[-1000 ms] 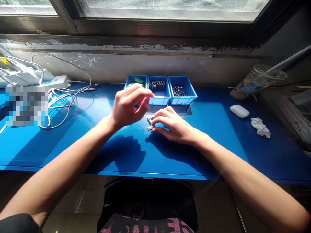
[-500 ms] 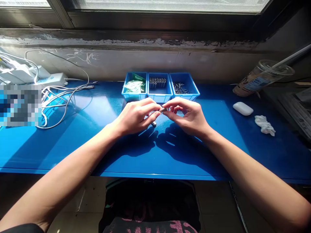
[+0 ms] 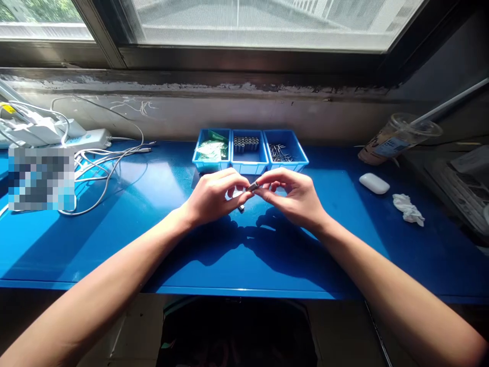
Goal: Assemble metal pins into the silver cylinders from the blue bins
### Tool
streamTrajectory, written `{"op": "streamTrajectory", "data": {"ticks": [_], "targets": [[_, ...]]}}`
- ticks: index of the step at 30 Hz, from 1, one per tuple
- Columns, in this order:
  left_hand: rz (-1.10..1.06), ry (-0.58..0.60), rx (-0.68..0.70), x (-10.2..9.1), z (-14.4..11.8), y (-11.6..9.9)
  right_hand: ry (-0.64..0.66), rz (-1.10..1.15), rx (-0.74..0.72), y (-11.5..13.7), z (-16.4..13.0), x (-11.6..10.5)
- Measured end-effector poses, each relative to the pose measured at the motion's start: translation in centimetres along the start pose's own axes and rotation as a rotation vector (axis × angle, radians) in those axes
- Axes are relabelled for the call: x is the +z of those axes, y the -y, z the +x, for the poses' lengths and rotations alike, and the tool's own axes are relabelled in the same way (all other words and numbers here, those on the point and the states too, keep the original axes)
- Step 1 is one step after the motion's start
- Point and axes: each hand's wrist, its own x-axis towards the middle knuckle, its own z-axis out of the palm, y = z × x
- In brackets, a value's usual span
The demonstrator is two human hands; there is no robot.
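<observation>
Both forearms reach in from the near edge of the blue desk (image 3: pixel 114 239) and meet over its middle, where the left hand (image 3: pixel 214 196) and the right hand (image 3: pixel 296 196) each pinch one end of a small metal part (image 3: pixel 252 186) between thumb and fingertips, held just above the desk; a second small metal piece (image 3: pixel 241 208) lies on the desk just below the left fingers. Behind the hands, toward the far edge, three blue bins stand touching in a row: the left bin (image 3: pixel 211 151) holds green packets, the middle bin (image 3: pixel 248 153) holds upright metal cylinders, and the right bin (image 3: pixel 284 151) holds loose thin metal pins.
</observation>
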Motion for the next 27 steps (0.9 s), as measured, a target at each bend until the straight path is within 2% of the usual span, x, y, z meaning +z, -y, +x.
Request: {"op": "streamTrajectory", "data": {"ticks": [6, 10, 12, 14, 16, 19, 22, 27], "targets": [[-0.021, 0.015, -0.033, 0.2, -0.2, 0.1, 0.051, -0.049, 0.131, 0.6, 0.3, -0.2], [0.029, -0.017, -0.081, 0.0, -0.2, 0.1, 0.080, -0.117, 0.140, 1.2, 2.4, -1.1], [0.044, -0.012, -0.117, -0.2, -0.1, 0.1, 0.040, -0.233, 0.104, 0.9, 4.5, -1.8], [0.046, 0.024, -0.132, -0.4, -0.1, 0.0, 0.004, -0.480, 0.075, 0.1, 7.0, -2.3], [0.042, 0.073, -0.128, -0.5, -0.2, 0.0, 0.006, -0.636, 0.169, -1.1, 9.4, -2.2], [0.028, 0.131, -0.120, -0.6, -0.2, 0.1, 0.122, -0.914, 0.296, -2.7, 12.0, -1.2], [0.023, 0.153, -0.122, -0.6, -0.3, 0.0, 0.183, -1.015, 0.316, -3.7, 13.2, -0.1], [0.041, 0.183, -0.125, -0.6, -0.4, 0.0, 0.193, -1.042, 0.307, -4.5, 13.9, 0.4]]}}
